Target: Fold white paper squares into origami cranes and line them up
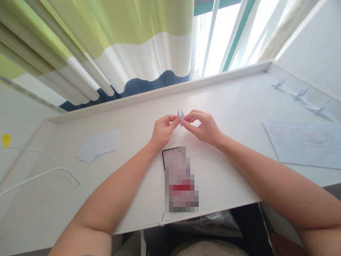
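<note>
Between my two hands, over the middle of the white desk, is a small folded paper piece with two pointed tips standing up. My left hand pinches its left side between thumb and fingers. From the right, my right hand pinches the other side the same way. The fingertips hide the lower part of the folds. Just below the hands, a phone lies face up, its screen mostly blurred out.
Several white paper sheets lie at the left, near a white cable. Three folded paper cranes stand along the right edge, above a lined written sheet. A raised rim borders the desk before the curtain.
</note>
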### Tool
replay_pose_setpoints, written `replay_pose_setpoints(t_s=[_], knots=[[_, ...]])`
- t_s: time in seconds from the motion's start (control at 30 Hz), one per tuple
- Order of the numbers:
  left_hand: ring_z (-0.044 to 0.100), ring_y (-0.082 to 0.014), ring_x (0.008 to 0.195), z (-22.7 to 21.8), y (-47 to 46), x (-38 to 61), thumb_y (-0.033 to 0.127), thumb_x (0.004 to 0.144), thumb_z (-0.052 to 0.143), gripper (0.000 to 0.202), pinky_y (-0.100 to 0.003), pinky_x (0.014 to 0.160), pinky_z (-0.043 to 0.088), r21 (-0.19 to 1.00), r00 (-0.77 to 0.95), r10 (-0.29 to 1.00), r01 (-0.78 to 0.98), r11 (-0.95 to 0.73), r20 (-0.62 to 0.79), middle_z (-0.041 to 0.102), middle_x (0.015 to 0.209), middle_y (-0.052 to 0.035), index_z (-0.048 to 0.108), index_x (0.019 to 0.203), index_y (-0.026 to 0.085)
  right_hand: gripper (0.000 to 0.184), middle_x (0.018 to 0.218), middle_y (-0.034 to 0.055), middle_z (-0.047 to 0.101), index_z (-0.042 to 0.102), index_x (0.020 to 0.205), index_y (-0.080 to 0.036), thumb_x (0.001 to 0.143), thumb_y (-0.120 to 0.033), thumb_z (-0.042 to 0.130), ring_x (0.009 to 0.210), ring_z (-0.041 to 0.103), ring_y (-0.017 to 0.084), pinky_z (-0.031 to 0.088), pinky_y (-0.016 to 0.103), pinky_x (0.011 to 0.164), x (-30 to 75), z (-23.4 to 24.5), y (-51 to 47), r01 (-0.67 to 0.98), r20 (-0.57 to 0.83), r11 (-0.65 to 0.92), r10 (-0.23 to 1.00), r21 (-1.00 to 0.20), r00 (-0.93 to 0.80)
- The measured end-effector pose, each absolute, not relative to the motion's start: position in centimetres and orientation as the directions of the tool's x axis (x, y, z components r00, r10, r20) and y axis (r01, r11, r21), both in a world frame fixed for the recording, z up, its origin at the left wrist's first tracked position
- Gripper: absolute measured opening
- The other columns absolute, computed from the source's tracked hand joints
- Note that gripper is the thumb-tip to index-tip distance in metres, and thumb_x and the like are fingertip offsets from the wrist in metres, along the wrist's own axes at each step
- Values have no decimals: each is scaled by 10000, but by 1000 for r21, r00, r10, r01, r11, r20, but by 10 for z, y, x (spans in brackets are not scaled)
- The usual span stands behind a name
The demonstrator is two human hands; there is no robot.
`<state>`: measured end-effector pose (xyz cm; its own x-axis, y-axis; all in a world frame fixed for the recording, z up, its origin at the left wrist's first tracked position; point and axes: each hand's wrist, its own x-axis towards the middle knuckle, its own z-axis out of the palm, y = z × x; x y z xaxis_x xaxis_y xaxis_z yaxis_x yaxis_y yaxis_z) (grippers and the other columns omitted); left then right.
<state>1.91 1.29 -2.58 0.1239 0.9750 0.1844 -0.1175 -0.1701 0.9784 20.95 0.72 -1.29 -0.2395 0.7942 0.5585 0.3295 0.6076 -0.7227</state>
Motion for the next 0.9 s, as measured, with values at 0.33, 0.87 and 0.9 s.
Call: replay_pose_setpoints(t_s=[0.33,0.87,0.9], knots=[[588,-126,687,-27,11,20,641,818,846,469,-269,660,454,984,161,971,-4,-179,177,725,812,-20,753,862,183,430,768,24,719,683,759,-222,1001,-578,656,719,624,174,524,347,725,213,-9,9,309,464,529,847,-790,-261],[612,-132,675,-23,7,19,550,834,857,375,-267,630,457,984,153,973,26,-176,170,747,838,-24,754,875,192,458,784,30,722,650,806,-212,997,-627,618,744,621,177,491,333,723,218,-14,17,244,377,479,850,-843,-367],[612,-131,669,-24,7,19,552,834,857,374,-269,627,457,984,164,972,22,-174,168,749,837,-23,756,877,195,448,776,24,709,644,806,-215,998,-618,622,731,605,173,476,324,698,219,-13,17,263,383,491,847,-831,-370]])
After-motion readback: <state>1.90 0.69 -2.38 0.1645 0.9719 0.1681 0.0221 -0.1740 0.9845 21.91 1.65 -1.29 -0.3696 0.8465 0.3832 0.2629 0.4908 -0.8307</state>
